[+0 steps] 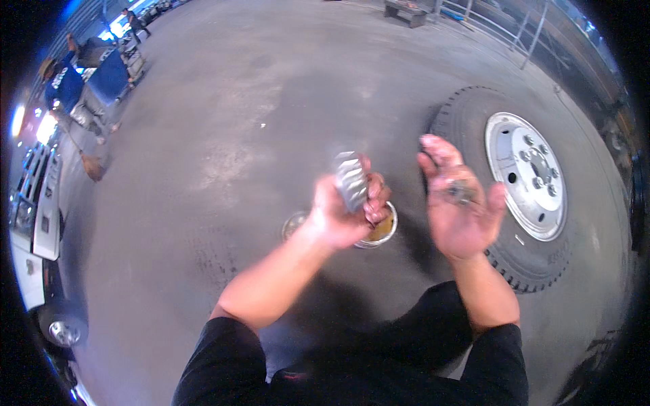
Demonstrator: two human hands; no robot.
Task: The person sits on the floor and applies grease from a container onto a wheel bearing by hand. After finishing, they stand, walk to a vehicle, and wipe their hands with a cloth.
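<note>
In my left hand [342,213] is a silver roller bearing [351,181], its slanted rollers facing up and my fingers wrapped around it. Just beyond and below that hand, a round tub [384,230] of yellow-brown, grease-like stuff stands on the floor, partly hidden. Beside it, a round lid or dish [292,224] is half covered by my left wrist. My right hand [464,210] is held palm up with fingers spread, apart from the bearing. A dark, grease-like smear [460,191] lies on its palm.
To the right, a big truck tyre [467,115] lies on the concrete floor with its white rim [531,176] facing up. A white vehicle [40,237] stands at the far left. Beyond it, a person [71,88] holds a broom [90,164] near a blue bin [110,74].
</note>
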